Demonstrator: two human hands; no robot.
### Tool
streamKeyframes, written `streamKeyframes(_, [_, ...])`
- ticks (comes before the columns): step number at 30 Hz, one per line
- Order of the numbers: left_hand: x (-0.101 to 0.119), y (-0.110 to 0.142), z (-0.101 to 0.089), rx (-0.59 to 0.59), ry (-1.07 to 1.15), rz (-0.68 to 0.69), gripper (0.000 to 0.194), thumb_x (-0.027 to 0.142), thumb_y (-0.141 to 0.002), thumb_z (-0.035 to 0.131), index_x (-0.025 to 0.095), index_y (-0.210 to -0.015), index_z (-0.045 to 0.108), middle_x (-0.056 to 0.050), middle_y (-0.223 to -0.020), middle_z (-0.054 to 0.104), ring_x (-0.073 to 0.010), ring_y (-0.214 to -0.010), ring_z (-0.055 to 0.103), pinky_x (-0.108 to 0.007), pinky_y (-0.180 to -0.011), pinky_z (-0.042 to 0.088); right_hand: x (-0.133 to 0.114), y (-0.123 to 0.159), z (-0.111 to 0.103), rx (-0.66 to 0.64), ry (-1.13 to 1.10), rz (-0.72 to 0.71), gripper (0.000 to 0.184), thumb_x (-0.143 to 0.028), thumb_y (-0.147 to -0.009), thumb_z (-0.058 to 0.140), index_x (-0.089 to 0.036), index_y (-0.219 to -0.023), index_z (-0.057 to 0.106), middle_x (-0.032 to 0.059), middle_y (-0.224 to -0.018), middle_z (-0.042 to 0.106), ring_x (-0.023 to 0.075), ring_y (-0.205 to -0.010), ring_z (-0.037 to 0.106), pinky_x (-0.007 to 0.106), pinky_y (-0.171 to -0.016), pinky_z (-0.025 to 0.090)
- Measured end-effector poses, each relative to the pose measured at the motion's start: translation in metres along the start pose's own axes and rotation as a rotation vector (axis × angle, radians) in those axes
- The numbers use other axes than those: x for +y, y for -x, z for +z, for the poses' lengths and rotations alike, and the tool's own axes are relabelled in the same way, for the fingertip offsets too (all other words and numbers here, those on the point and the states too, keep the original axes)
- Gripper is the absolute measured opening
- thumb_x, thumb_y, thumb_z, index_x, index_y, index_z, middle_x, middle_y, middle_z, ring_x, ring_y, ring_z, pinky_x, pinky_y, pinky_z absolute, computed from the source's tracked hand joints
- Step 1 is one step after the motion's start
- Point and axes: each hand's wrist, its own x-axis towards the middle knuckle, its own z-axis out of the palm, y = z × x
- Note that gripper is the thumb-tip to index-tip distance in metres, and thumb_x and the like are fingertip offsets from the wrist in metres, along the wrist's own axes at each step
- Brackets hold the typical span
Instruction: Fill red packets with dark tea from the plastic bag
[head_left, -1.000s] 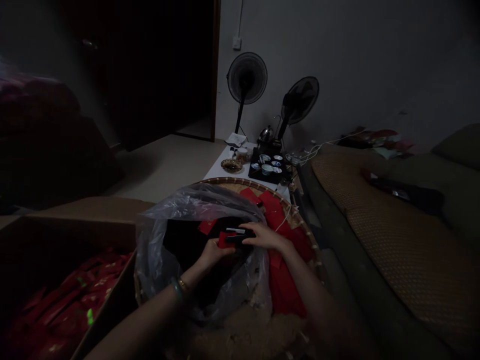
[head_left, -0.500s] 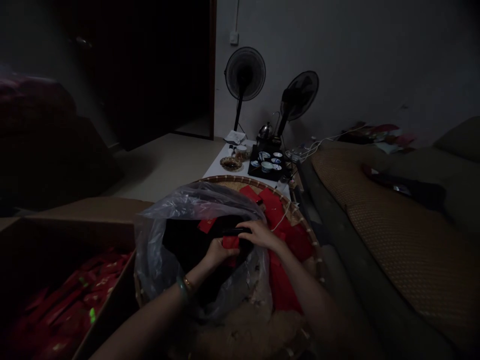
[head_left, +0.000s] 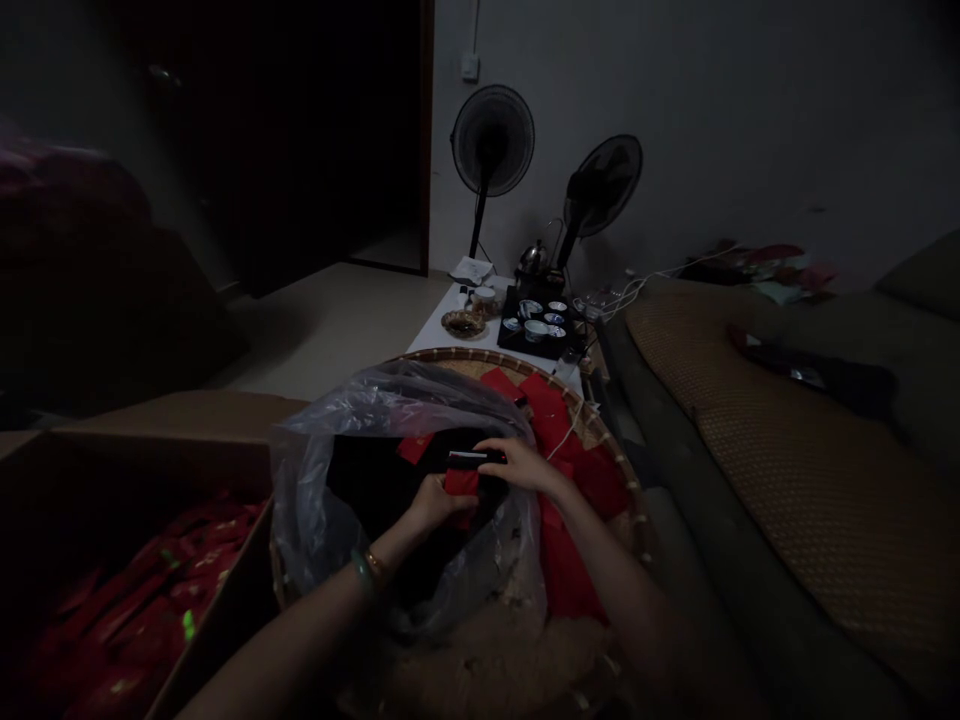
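My left hand [head_left: 433, 503] is closed around a small red packet [head_left: 460, 482], thumb lying across its front. Just above the packet's upper edge, my right hand [head_left: 519, 466] pinches a slim black item [head_left: 455, 462] that shows a white strip; its exact kind is too dark to make out. Both hands are over a clear plastic bag [head_left: 304, 520] with black contents [head_left: 367, 480]. On that dark heap lies another red packet [head_left: 414, 448]. More red packets [head_left: 562, 560] are spread to the right in the round woven basket [head_left: 450, 357] under the bag.
At lower left stands a cardboard box [head_left: 180, 410] with many red packages [head_left: 172, 570]. Beyond the basket, a low white table [head_left: 435, 335] bears a black tea tray [head_left: 514, 345] with cups. Two fans [head_left: 493, 140] stand behind. A mat-covered couch [head_left: 750, 450] runs along the right.
The black item above the red packet has tilted, so a white strip now shows on it. Both hands stay in nearly the same place.
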Motion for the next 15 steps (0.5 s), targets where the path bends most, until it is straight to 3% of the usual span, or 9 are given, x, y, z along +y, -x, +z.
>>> streamKeyframes(8, [0.005, 0.004, -0.002, 0.014, -0.013, -0.048, 0.043, 0.029, -0.041, 0.081, 0.007, -0.074, 0.064, -0.004, -0.061, 0.063, -0.0126, -0.049, 0.056, -0.025, -0.052, 0.045, 0.01, 0.002, -0.013, 0.026, -0.133, 0.047, 0.043, -0.03, -0.071, 0.064, -0.013, -0.11, 0.06, 0.0085, -0.11, 0.061, 0.0223, -0.103, 0.056, 0.036, -0.091, 0.041])
streamKeyframes(15, [0.008, 0.005, 0.004, 0.066, 0.01, 0.0, 0.041, 0.025, -0.039, 0.081, 0.006, -0.071, 0.063, -0.002, -0.06, 0.061, -0.0103, -0.049, 0.053, -0.023, -0.052, 0.042, 0.004, 0.002, -0.002, 0.004, -0.063, 0.056, 0.04, -0.03, -0.071, 0.064, -0.015, -0.108, 0.062, 0.0063, -0.102, 0.065, 0.0213, -0.091, 0.059, 0.033, -0.081, 0.045])
